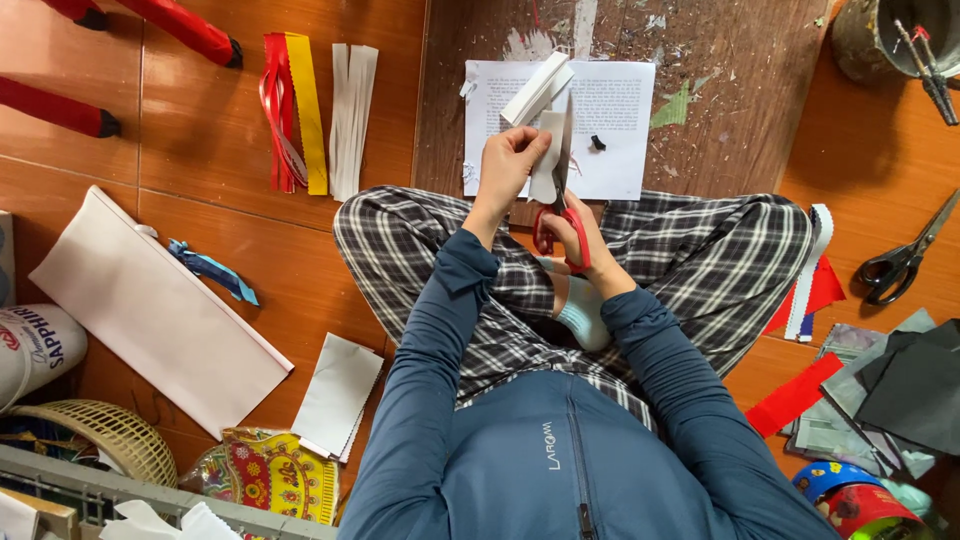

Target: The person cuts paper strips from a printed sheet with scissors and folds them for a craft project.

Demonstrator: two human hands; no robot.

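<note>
Just above frame centre, the left hand (508, 165) pinches a white paper strip (545, 160) between closed fingers. Right beside it, the right hand (578, 240) grips red-handled scissors (558, 215), whose blades stand upright against the strip, over a printed sheet (620, 130).

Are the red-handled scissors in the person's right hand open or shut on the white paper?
Open: the red-handled scissors in the right hand show blades spread around the white paper, which the left hand holds.
</note>
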